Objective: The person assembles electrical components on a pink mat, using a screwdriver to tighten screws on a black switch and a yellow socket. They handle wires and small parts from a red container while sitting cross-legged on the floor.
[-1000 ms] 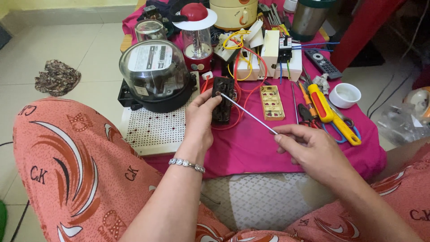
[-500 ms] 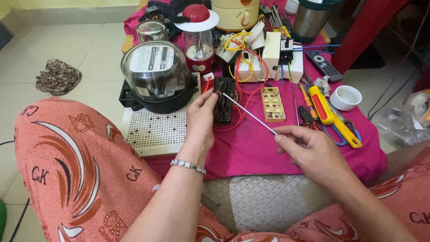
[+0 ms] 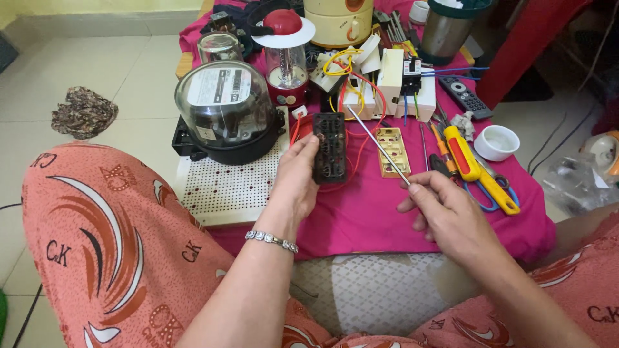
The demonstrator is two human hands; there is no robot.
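Observation:
My left hand [image 3: 295,177] grips a dark rectangular switch block [image 3: 329,148] with red wires running from its top, holding it upright over the magenta cloth [image 3: 367,212]. My right hand [image 3: 445,209] is closed on a thin metal screwdriver [image 3: 379,145], whose shaft slants up and left so that the tip meets the block's upper right edge. A beige switch plate [image 3: 393,152] lies flat on the cloth just behind the shaft.
A glass-domed electric meter [image 3: 222,109] sits on a white perforated board [image 3: 225,187] to the left. Behind stand a red-capped lantern [image 3: 284,51], white switch boxes with coloured wires [image 3: 380,87] and a remote [image 3: 465,96]. Yellow-handled pliers [image 3: 477,171] and a white cup [image 3: 496,142] lie right.
My left hand has lifted and turned the dark block so its face shows. The screwdriver tip now rests against the block's upper right edge.

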